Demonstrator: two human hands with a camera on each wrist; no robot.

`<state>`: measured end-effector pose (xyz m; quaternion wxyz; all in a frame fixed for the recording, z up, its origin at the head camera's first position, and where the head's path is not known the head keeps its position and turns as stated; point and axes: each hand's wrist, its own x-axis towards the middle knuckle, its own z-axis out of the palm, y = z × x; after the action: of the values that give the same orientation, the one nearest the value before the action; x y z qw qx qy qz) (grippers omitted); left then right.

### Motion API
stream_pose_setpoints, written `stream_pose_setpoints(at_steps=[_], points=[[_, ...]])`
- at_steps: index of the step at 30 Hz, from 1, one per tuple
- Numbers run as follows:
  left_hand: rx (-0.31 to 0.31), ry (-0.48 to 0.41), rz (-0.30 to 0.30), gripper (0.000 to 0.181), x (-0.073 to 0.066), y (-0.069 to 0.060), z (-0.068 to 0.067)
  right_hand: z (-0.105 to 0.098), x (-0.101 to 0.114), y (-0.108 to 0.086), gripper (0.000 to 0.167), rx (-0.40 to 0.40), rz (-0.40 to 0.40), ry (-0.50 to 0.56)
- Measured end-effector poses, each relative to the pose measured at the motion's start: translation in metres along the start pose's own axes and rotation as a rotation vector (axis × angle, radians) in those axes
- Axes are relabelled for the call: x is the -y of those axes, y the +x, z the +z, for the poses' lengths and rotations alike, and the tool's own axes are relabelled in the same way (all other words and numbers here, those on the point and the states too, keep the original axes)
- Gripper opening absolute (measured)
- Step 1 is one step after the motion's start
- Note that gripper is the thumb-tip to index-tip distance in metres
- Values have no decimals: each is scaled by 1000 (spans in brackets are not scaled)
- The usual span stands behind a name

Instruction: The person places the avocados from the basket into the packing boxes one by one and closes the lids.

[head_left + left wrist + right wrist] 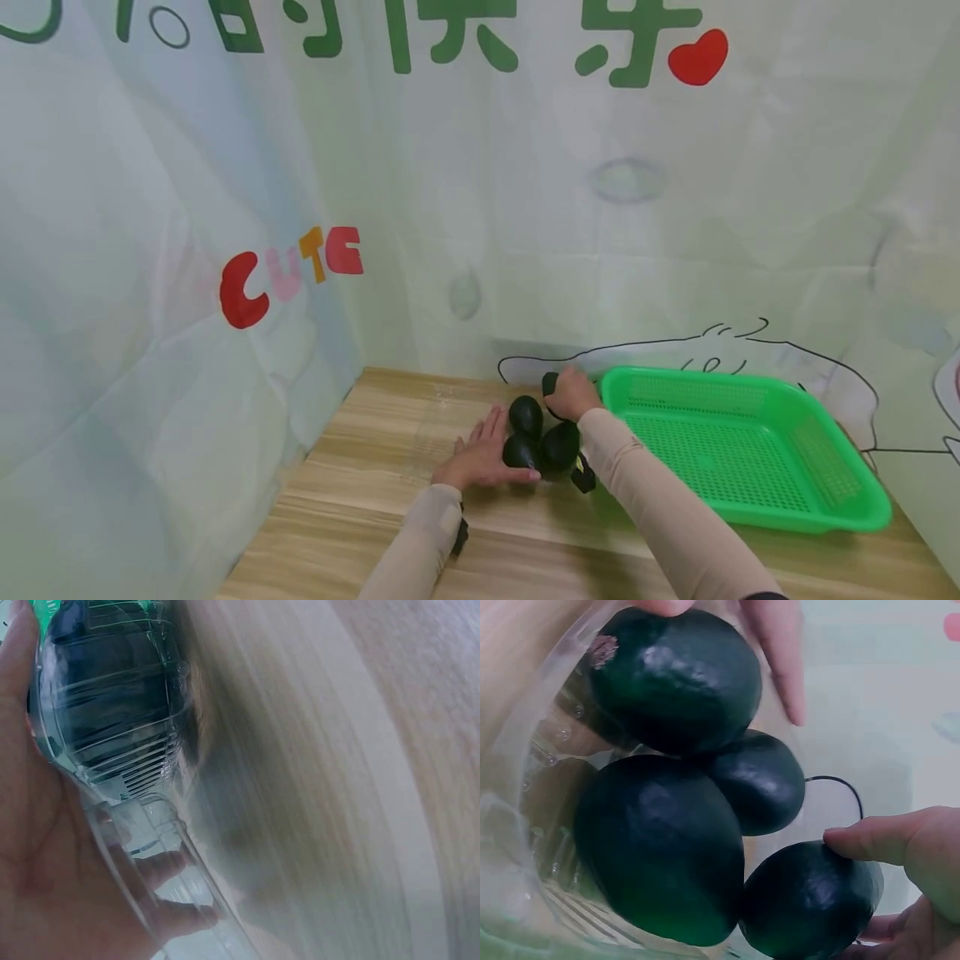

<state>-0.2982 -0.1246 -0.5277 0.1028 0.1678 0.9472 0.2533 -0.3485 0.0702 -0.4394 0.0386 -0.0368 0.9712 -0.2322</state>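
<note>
Several dark green avocados [660, 847] sit in a clear plastic clamshell box [154, 814] on the table. My right hand [576, 396] grips one avocado [810, 900] between thumb and fingers at the box's far right. That avocado touches a larger one beside it in the right wrist view. My left hand [483, 457] lies along the left side of the box, its fingers extended over the flipped-back clear lid [433, 433]. Its thumb reaches along the near wall, close to the nearest avocado [521, 452].
A green plastic basket [862, 500] with perforated sides stands to the right, close to my right forearm. A printed cloth [480, 208] hangs behind and to the left of the wood-grain table [330, 500].
</note>
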Motion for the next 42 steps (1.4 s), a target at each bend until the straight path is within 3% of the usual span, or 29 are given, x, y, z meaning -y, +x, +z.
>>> stream_pose_setpoints(at_steps=[7, 12, 22, 26, 42], points=[[0, -10, 0, 131, -6, -2, -3, 6, -6, 4, 60, 47, 52, -27], [9, -6, 1, 129, -8, -2, -3, 10, -9, 6, 37, 64, 59, -84], [6, -16, 9, 129, -7, -2, -3, 15, -13, 11, 25, -15, 57, -154], [5, -23, 7, 129, -6, -1, -3, 14, -13, 13, 22, -12, 57, -143], [7, 1, 6, 131, -3, -2, -3, 18, -14, 13, 38, -75, 90, -95]])
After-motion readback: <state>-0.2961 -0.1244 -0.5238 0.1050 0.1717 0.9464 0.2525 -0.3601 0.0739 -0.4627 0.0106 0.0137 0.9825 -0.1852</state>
